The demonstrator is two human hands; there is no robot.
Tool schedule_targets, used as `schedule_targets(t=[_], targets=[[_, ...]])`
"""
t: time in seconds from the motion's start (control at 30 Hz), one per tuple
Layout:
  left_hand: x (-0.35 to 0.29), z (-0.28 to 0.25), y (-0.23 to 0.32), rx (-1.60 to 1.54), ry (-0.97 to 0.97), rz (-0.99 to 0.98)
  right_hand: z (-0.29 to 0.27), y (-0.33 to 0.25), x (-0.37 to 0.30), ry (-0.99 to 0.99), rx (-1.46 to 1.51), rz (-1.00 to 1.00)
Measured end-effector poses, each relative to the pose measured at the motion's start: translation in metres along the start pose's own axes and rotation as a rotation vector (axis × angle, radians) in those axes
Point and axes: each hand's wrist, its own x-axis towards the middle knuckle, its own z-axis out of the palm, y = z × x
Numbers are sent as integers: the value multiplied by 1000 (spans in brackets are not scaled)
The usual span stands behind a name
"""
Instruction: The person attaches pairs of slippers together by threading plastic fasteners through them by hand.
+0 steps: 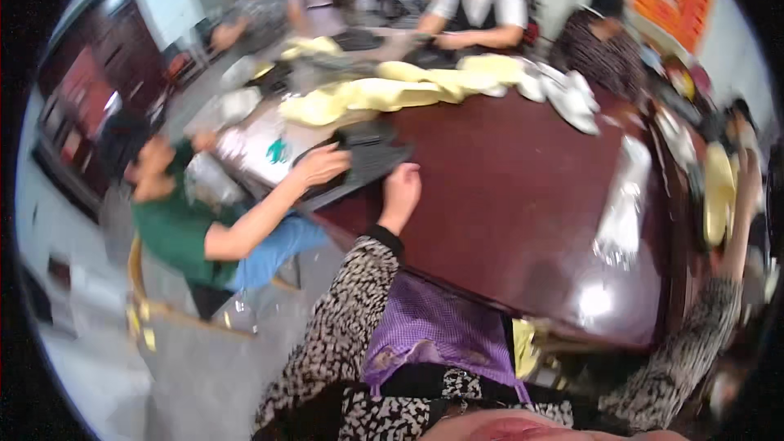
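Observation:
My left hand is raised over the near left edge of the table, its fingers curled, with nothing visible in them. Just beyond it lies a black, flat item, too blurred to name; a co-worker's hand is over its left side. On the far right my right hand is stretched out beside a pale yellow slipper. Motion blur hides its fingers, and I cannot tell whether it grips anything. A clear plastic bag with something whitish in it lies on the dark red table.
Yellow slippers are heaped along the far side of the table, with white shoes at their right end. A co-worker in a green shirt sits close on the left. Several others sit around the table. Below the table's edge hangs my purple apron.

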Motion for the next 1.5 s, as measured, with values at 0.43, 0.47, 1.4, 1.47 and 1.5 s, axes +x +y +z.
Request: schedule_targets(t=[0.43,0.47,1.4,1.47,1.5], targets=[[52,-120,209,-490,-266,4,-186,-450,-122,-62,1456,-984],[63,-144,247,-734,-302,8,-196,-458,-120,-5,1447,-1037],[108,-107,303,-993,-383,515,-185,-467,-131,-242,1570,-832],[111,-120,302,-953,-366,544,-179,-453,-134,-228,1605,-809],[112,-127,302,-932,-356,556,-161,-452,-130,-76,1594,-934]])
